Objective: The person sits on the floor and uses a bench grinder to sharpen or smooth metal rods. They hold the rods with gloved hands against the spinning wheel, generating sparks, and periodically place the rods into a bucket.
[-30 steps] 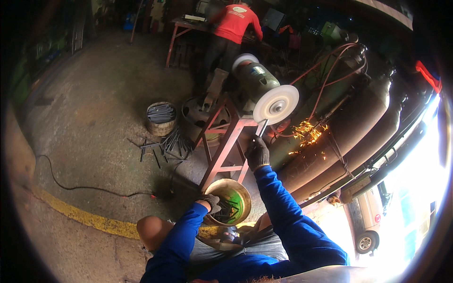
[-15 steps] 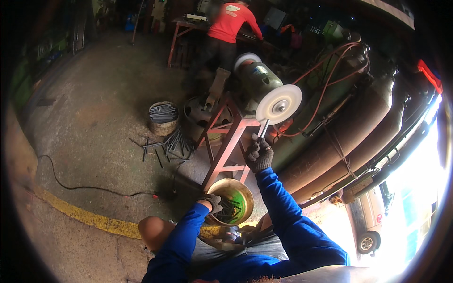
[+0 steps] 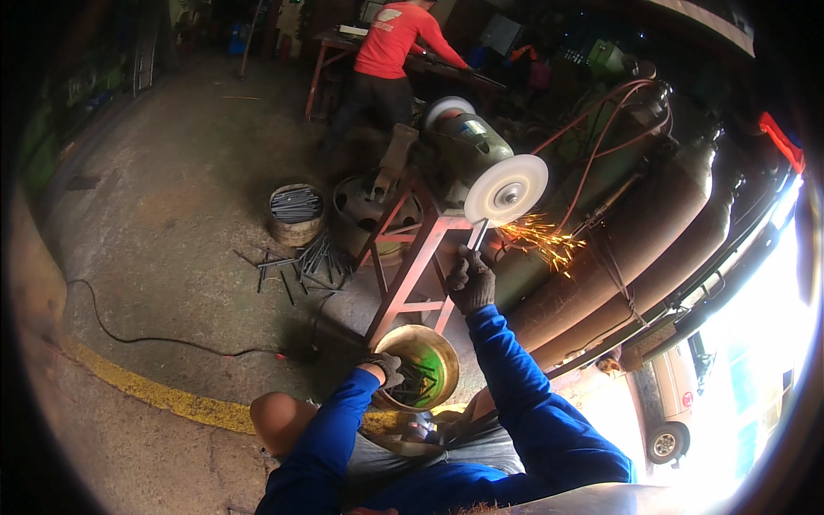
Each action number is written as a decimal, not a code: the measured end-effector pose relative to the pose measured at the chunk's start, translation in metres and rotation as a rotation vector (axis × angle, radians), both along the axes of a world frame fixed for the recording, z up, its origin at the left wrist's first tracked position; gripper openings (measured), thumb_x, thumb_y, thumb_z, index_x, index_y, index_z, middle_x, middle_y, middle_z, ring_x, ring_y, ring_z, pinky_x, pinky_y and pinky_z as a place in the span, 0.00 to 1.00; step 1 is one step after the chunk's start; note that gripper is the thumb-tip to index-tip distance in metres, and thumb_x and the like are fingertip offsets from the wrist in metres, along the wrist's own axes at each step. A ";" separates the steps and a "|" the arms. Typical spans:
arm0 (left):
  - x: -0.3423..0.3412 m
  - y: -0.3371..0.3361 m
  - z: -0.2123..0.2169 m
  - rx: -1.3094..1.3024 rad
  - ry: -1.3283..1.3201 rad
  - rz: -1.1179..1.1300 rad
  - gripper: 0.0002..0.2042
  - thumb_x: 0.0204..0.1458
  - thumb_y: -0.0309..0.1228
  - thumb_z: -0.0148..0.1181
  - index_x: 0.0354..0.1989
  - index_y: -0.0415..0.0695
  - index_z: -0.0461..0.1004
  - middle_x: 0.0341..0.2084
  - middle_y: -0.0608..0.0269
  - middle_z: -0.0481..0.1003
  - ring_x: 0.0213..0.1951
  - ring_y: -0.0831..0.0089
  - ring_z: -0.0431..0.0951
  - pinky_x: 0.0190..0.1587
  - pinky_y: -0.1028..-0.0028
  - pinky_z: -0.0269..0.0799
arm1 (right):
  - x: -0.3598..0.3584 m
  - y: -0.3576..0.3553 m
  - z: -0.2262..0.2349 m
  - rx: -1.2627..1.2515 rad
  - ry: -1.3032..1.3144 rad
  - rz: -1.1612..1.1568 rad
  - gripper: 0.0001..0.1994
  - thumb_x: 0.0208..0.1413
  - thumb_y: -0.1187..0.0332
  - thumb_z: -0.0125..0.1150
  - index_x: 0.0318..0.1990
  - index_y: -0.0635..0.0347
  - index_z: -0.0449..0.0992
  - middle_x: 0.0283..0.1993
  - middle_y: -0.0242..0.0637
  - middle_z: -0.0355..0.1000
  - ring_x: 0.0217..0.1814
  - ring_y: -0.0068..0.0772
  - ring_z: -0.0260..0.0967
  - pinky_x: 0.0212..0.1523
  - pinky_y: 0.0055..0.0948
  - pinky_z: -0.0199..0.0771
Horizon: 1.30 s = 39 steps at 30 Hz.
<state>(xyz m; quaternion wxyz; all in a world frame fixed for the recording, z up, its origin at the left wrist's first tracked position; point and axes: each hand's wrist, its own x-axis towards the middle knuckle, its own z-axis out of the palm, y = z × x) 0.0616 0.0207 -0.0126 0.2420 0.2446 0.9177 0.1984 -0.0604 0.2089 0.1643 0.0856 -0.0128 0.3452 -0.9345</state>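
My right hand (image 3: pixel 472 285), in a dark knit glove, is closed round a short metal rod (image 3: pixel 477 237). The rod's far end meets the lower edge of the pale wheel (image 3: pixel 493 202) on the bench grinder (image 3: pixel 474 146), and orange sparks (image 3: pixel 542 240) fly off to the right. Lower down, my gloved left hand (image 3: pixel 389 370) is curled over the left rim of a round bucket (image 3: pixel 448 354) between my knees. Several dark rods (image 3: pixel 417 383) lie inside that bucket, which is greenish within.
A red metal stand (image 3: pixel 407 279) carries the grinder. To its left are a tub of rods (image 3: pixel 297 230) and loose rods (image 3: pixel 319 262) on the floor. Large gas cylinders (image 3: pixel 631 249) lie along the right. A cable (image 3: pixel 172 343) crosses the floor. A person in red (image 3: pixel 399 43) leans over a far table.
Sparks now spray from the wheel where the rod touches it; none showed before. The rod and my right hand have barely shifted. The person in red has moved slightly left.
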 end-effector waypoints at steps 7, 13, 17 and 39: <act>0.000 0.001 0.011 -0.024 -0.034 0.012 0.26 0.48 0.50 0.55 0.50 0.45 0.72 0.51 0.44 0.71 0.54 0.51 0.71 0.56 0.55 0.66 | 0.000 -0.005 0.009 0.070 -0.027 -0.095 0.10 0.61 0.60 0.53 0.44 0.55 0.72 0.19 0.23 0.63 0.16 0.20 0.57 0.17 0.20 0.58; 0.001 0.002 0.012 -0.038 -0.022 -0.008 0.26 0.48 0.50 0.55 0.51 0.45 0.72 0.51 0.45 0.72 0.54 0.51 0.72 0.56 0.56 0.67 | 0.001 -0.006 -0.001 0.912 0.473 -0.324 0.09 0.62 0.64 0.51 0.45 0.55 0.71 0.21 0.22 0.63 0.20 0.17 0.60 0.20 0.16 0.62; 0.009 0.000 0.017 -0.005 -0.004 0.011 0.23 0.49 0.48 0.55 0.47 0.44 0.74 0.48 0.45 0.73 0.51 0.50 0.73 0.54 0.57 0.67 | -0.005 0.003 -0.013 1.402 0.794 -0.569 0.08 0.63 0.67 0.47 0.44 0.56 0.71 0.23 0.22 0.62 0.22 0.13 0.61 0.22 0.14 0.64; 0.055 0.034 0.024 0.219 0.082 -0.392 0.15 0.53 0.43 0.52 0.39 0.44 0.74 0.41 0.51 0.75 0.46 0.53 0.73 0.48 0.59 0.69 | 0.089 0.081 0.030 -0.055 0.117 0.227 0.16 0.64 0.57 0.48 0.42 0.62 0.74 0.21 0.27 0.65 0.17 0.20 0.59 0.18 0.17 0.60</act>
